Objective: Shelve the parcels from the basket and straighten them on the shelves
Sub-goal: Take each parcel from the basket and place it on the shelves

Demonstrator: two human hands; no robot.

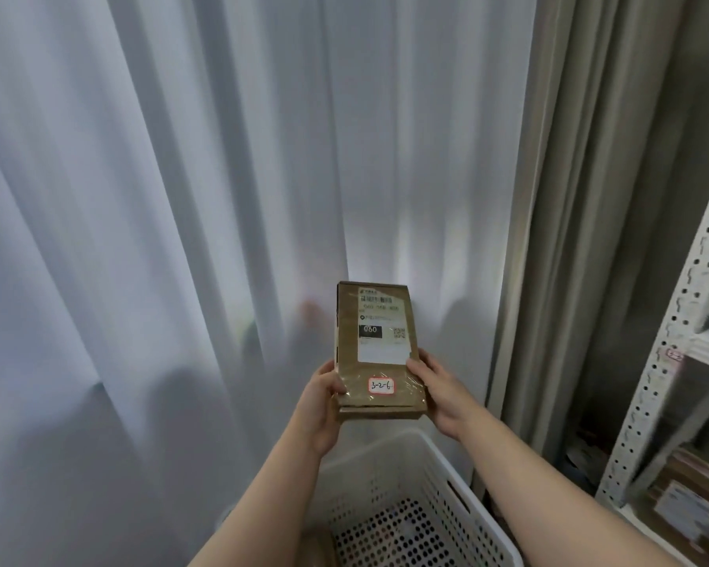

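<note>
Sheer white curtains [222,198] and a grey drape [590,198] fill the background as a person holds a brown cardboard parcel [375,349] above a white perforated basket [459,480]. Both hands grasp the parcel's near end, the left hand [324,399] curled round its left edge and the right hand [439,394] round its right, so the shipping label [381,325] and a handwritten sticker [381,385] reading 3-2-6 face the camera. A white metal shelving unit [647,382] stands at the right edge, with blurred parcels [680,497] on a lower shelf. This parcel is not yet shelved. Much of the basket's floor shows bare, though a brown shape low in it may be another, so the job looks well along, with straightening left.
</note>
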